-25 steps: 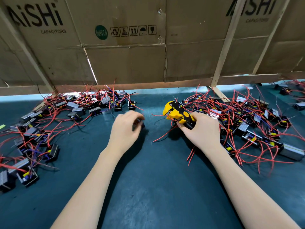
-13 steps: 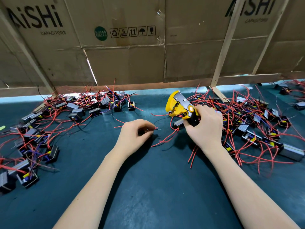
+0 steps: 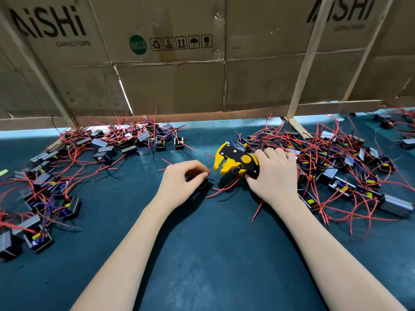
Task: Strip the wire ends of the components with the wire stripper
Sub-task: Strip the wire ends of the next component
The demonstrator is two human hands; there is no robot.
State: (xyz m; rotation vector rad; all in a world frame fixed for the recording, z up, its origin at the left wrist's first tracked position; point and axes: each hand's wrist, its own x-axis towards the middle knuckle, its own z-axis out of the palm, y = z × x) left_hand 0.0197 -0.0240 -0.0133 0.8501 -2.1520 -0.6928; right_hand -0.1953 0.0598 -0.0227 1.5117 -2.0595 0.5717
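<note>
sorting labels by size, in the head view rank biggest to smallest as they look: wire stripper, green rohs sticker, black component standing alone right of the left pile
1. wire stripper, held in the right hand, plainly largest.
2. green RoHS sticker.
3. lone black component.
The sticker and the component look close in size, and the sticker sits farther away, so their order is unsure.

One wire stripper [image 3: 235, 161], two hands, uncounted components.

Two bare forearms, no sleeves, and hands [image 3: 179, 182] without gloves or rings
</note>
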